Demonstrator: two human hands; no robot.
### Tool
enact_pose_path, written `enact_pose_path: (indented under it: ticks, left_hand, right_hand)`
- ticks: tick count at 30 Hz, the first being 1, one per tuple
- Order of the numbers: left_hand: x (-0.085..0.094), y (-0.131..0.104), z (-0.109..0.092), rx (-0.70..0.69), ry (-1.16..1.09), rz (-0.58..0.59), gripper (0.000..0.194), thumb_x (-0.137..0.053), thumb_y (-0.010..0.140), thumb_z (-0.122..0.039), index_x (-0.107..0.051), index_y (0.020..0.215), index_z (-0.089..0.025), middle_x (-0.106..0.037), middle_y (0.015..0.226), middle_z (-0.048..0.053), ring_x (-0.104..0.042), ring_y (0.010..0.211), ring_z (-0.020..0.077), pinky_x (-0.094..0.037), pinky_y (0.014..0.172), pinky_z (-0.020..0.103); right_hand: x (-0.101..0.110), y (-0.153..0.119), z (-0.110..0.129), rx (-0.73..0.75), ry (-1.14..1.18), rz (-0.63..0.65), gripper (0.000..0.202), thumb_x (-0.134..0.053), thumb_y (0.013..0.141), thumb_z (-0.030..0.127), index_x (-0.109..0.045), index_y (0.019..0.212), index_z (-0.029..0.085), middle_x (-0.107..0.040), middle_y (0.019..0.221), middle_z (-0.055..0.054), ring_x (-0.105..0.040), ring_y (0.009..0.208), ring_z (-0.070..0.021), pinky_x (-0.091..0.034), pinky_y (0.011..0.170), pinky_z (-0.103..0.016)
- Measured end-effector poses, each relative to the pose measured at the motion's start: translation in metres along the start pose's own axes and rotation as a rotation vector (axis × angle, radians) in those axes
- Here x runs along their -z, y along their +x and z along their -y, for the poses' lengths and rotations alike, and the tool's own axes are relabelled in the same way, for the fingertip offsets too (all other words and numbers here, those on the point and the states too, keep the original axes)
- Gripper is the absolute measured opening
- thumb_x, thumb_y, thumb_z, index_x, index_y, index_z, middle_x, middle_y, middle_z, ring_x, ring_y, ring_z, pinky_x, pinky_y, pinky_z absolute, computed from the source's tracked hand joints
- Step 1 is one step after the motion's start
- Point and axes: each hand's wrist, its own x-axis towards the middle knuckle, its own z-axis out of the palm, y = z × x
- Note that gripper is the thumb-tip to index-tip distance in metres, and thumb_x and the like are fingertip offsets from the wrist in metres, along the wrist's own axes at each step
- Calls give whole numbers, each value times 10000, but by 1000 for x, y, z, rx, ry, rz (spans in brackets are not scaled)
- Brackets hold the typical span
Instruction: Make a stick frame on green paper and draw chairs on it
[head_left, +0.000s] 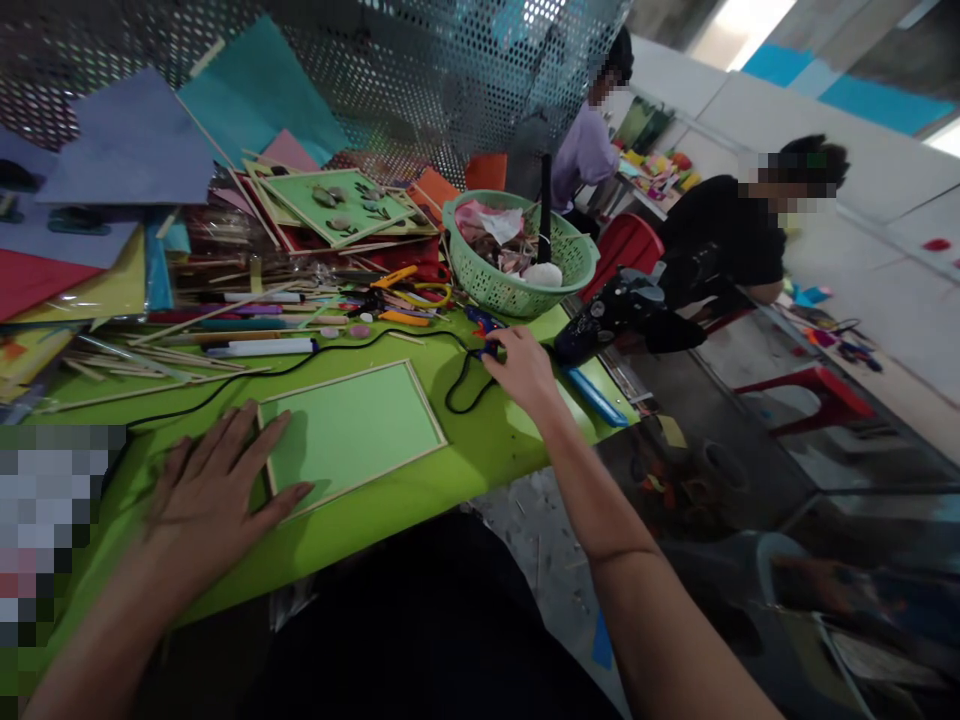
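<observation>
Flat on the lime-green table (390, 470) lies a light green sheet (352, 425) edged with thin wooden sticks. My left hand (217, 470) rests with fingers spread over its left edge, the fingertips and thumb on the sheet. To the right, my right hand (523, 368) has thumb and fingers closed around a small blue glue gun (482, 322) with an orange-red part. The grip is partly hidden by my fingers. From the glue gun a black cord (360, 345) loops and runs left across the table.
A green basket (517, 285) of scraps stands behind my right hand, beside a dark spotted pouch (611, 310). Pens (262, 347), sticks, cutters and coloured papers (135, 140) fill the table's back. A finished-looking framed panel (341, 205) leans there. Two people (724, 230) sit further right.
</observation>
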Motion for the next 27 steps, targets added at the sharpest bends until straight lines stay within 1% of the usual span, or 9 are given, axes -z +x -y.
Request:
enact_pose_path:
  ticks: [5, 8, 11, 13, 15, 20, 23, 26, 27]
  left_hand:
    - [2, 3, -6, -19, -4, -23, 693, -344, 1058, -568, -494, 1616, -185, -413, 1733, 205, -418, 1595, 399, -328, 1272, 660]
    - [2, 11, -13, -31, -13, -21, 695, -388, 1047, -554, -508, 1612, -167, -417, 1722, 233, -431, 1578, 437, -335, 1253, 691]
    - [4, 19, -21, -53, -32, 14, 710, -427, 1035, -555, -481, 1633, -176, -381, 1745, 221, -422, 1578, 454, -327, 1253, 711]
    - [6, 23, -25, -57, -33, 46, 718, -433, 1036, -554, -448, 1655, -189, -349, 1762, 211, -384, 1604, 442, -311, 1266, 709]
    - [8, 25, -29, -51, -24, 80, 739, -458, 1025, -571, -444, 1661, -195, -331, 1770, 212, -353, 1622, 434, -293, 1277, 705]
    - [19, 34, -30, -18, -8, 123, 727, -471, 1027, -585, -444, 1663, -234, -362, 1766, 167, -349, 1629, 402, -268, 1299, 681]
    - [32, 47, -27, -4, 4, 57, 630, -451, 1067, -504, -513, 1612, -196, -399, 1744, 183, -377, 1616, 398, -255, 1301, 676]
    - [45, 68, -32, -71, -55, -32, 493, -423, 1094, -358, -591, 1529, -196, -504, 1690, 145, -426, 1592, 349, -232, 1315, 644]
    - [48, 75, -37, -95, -95, -70, 442, -461, 1081, -332, -649, 1462, -207, -597, 1614, 134, -487, 1549, 339, -281, 1297, 619]
  right_hand:
    - [7, 3, -16, 10, -70, -72, 352, -711, 949, 232, -737, 1295, 174, -679, 1311, -178, -686, 1182, -359, -551, 1046, -502]
    - [9, -11, -13, 157, -79, -125, 473, -676, 977, 232, -668, 1450, 226, -661, 1430, -156, -620, 1292, -374, -511, 1100, -542]
    - [5, -24, -2, 415, -46, -12, 405, -594, 1036, 212, -714, 1409, 316, -675, 1469, -87, -574, 1363, -323, -473, 1142, -513]
    - [0, -29, 2, 515, -67, 79, 361, -579, 1052, 214, -763, 1340, 332, -681, 1477, -74, -549, 1395, -313, -461, 1148, -511]
    - [-3, -31, 1, 507, -114, 92, 318, -598, 1053, 245, -787, 1299, 313, -676, 1488, -93, -530, 1410, -331, -460, 1136, -536]
    - [0, -29, -14, 401, -167, -22, 217, -624, 1045, 308, -832, 1032, 250, -734, 1376, -119, -558, 1339, -362, -462, 1080, -567]
    - [4, -23, -11, 419, -117, -54, 200, -630, 1030, 300, -819, 1052, 240, -741, 1365, -123, -564, 1333, -364, -454, 1081, -569]
    - [17, -16, 10, 441, 53, -66, 207, -615, 1022, 307, -806, 1083, 254, -767, 1318, -119, -602, 1304, -358, -448, 1103, -585]
    - [24, -16, 19, 455, 147, -57, 207, -610, 1023, 324, -801, 1082, 268, -780, 1285, -108, -627, 1277, -347, -449, 1116, -587]
